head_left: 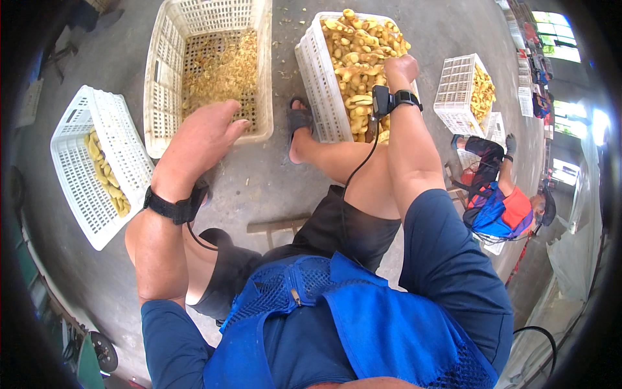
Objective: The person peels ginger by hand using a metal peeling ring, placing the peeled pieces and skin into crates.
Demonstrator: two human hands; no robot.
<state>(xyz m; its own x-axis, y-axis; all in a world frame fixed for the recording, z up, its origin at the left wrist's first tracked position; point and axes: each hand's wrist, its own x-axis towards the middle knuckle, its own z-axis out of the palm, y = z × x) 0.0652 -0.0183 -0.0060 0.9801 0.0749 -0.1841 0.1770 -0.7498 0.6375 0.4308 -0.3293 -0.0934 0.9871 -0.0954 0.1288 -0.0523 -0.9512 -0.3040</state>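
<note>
My left hand hovers over the near edge of a white slatted crate. Its thumb stands apart from the fingers, and nothing shows between them. Scattered on that crate's floor are tan peelings or scraps. My right hand is at the right side of a second white crate, which is heaped with knobbly yellow ginger roots. The right fingers are curled, and whatever they hold is hidden behind the hand. Both wrists wear black straps with a small device and cable.
At the left, a tilted white crate contains greenish-yellow pieces. Another crate of yellow roots stands at the right, near a seated co-worker in a blue vest. A wooden stool edge shows between my legs.
</note>
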